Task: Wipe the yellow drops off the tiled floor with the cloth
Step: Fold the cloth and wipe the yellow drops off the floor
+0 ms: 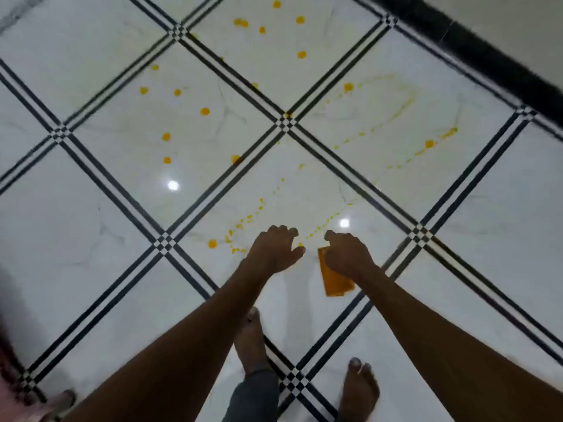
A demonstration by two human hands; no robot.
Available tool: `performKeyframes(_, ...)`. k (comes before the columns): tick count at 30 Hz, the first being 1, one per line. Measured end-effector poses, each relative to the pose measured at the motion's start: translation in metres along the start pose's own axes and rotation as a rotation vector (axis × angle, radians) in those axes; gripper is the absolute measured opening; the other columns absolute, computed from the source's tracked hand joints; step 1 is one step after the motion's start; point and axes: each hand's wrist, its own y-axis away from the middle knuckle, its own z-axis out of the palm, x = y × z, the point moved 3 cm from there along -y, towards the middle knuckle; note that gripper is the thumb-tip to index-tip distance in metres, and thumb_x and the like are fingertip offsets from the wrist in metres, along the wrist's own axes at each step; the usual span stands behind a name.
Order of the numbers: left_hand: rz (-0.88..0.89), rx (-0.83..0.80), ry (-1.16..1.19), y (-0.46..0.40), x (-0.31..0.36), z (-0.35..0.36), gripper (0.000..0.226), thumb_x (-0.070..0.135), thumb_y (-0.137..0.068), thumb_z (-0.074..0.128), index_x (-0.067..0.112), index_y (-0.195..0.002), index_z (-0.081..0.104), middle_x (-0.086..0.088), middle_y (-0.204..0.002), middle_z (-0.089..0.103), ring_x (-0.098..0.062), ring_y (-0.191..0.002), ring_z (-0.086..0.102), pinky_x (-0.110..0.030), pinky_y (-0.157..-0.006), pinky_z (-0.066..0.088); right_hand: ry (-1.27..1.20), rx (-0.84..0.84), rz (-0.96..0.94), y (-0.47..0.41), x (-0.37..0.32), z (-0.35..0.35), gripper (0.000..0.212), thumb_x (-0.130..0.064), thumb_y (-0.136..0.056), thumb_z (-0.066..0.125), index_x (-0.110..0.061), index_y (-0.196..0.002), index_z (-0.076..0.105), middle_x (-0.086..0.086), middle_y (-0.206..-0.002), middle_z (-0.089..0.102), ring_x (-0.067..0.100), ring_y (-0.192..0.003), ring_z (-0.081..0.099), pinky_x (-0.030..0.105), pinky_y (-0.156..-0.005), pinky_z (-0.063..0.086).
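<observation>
Several yellow drops (205,111) dot the white tiled floor (91,208) ahead of me, with thin smeared yellow trails (396,111) on the right-hand tile and a line of small spots (249,217) near my hands. My right hand (347,254) holds an orange cloth (335,281) that hangs down below the palm. My left hand (275,249) hovers beside it with fingers loosely curled and nothing in it. Both hands are stretched out above the floor, just short of the nearest drops.
My two bare feet (253,339) stand on the tiles below my arms. Black-and-white striped borders (286,123) cross the floor diagonally. A dark skirting band and wall (487,50) run along the upper right. Something blurred and reddish (12,376) sits at the lower left edge.
</observation>
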Motion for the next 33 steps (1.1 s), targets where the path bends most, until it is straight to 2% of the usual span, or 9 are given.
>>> performKeyframes(7,0.075,-0.09,0.029,-0.093,-0.052,0.096,0.044,0.044,-0.095,0.054,0.021,-0.133,0.054,-0.003,-0.13,0.061,-0.021,-0.125,0.052,-0.035,-0.101,0.04,0.22,0.052,0.01,-0.095,0.047,0.111,0.035,-0.02,-0.099,0.051,-0.01,-0.132,0.054,0.013,-0.124,0.06,0.034,-0.117,0.056,0.042,-0.093,0.045)
performKeyframes(12,0.134,-0.096,0.012,-0.135,-0.071,0.125,0.04,0.042,-0.095,0.054,0.023,-0.13,0.057,0.0,-0.129,0.062,-0.021,-0.125,0.052,-0.035,-0.102,0.041,0.366,0.21,-0.087,-0.13,0.075,0.149,0.028,-0.011,-0.067,0.082,-0.005,-0.089,0.067,0.017,-0.085,0.06,0.036,-0.079,0.057,0.036,-0.062,0.039)
performKeyframes(14,0.17,-0.095,0.028,-0.143,-0.073,0.132,0.038,0.04,-0.093,0.057,0.023,-0.128,0.059,0.0,-0.125,0.065,-0.021,-0.119,0.057,-0.035,-0.098,0.045,0.399,0.163,-0.15,-0.139,0.075,0.148,0.022,-0.015,-0.072,0.079,-0.007,-0.088,0.066,0.014,-0.085,0.06,0.034,-0.079,0.057,0.037,-0.064,0.043)
performKeyframes(17,0.241,-0.121,0.126,-0.152,-0.065,0.134,0.038,0.032,-0.087,0.068,0.022,-0.123,0.064,0.001,-0.116,0.069,-0.019,-0.106,0.065,-0.032,-0.091,0.05,0.278,-0.017,-0.208,-0.142,0.068,0.129,0.013,-0.021,-0.086,0.066,-0.015,-0.094,0.058,0.007,-0.094,0.061,0.026,-0.089,0.059,0.035,-0.075,0.045)
performKeyframes(21,0.312,-0.233,0.406,-0.16,-0.047,0.123,0.052,0.015,-0.078,0.08,0.018,-0.128,0.062,-0.001,-0.121,0.067,-0.015,-0.106,0.065,-0.024,-0.086,0.052,-0.047,-0.08,-0.269,-0.139,0.061,0.089,0.026,-0.01,-0.073,0.08,-0.022,-0.081,0.057,-0.005,-0.083,0.061,0.013,-0.076,0.057,0.029,-0.066,0.045)
performKeyframes(24,0.359,-0.313,0.54,-0.165,-0.037,0.106,0.05,0.004,-0.078,0.077,0.013,-0.125,0.061,-0.001,-0.124,0.066,-0.017,-0.112,0.065,-0.031,-0.093,0.055,-0.201,-0.082,-0.318,-0.132,0.054,0.06,0.033,-0.004,-0.068,0.082,-0.025,-0.073,0.057,-0.009,-0.075,0.063,0.005,-0.072,0.058,0.022,-0.064,0.044)
performKeyframes(26,0.357,-0.358,0.622,-0.167,-0.034,0.09,0.047,-0.001,-0.077,0.074,0.011,-0.121,0.062,-0.005,-0.116,0.069,-0.024,-0.104,0.069,-0.04,-0.091,0.057,-0.264,-0.049,-0.354,-0.13,0.052,0.047,0.031,0.001,-0.071,0.078,-0.024,-0.074,0.059,-0.008,-0.078,0.067,0.009,-0.077,0.064,0.024,-0.069,0.05)
performKeyframes(30,0.362,-0.399,0.651,-0.173,-0.024,0.055,0.042,0.004,-0.083,0.076,0.013,-0.121,0.063,-0.005,-0.095,0.068,-0.018,-0.081,0.069,-0.027,-0.067,0.057,-0.338,0.165,-0.405,-0.134,0.053,0.019,0.028,0.002,-0.074,0.078,-0.022,-0.081,0.065,-0.008,-0.08,0.068,0.011,-0.081,0.065,0.023,-0.067,0.05)
performKeyframes(33,0.369,-0.32,0.529,-0.18,-0.023,0.039,0.032,0.02,-0.084,0.077,0.023,-0.113,0.067,-0.007,-0.097,0.07,-0.023,-0.09,0.071,-0.033,-0.072,0.061,-0.34,0.283,-0.381,-0.141,0.053,0.0,0.029,-0.004,-0.074,0.083,-0.024,-0.087,0.065,-0.006,-0.08,0.069,0.013,-0.08,0.065,0.028,-0.065,0.053)
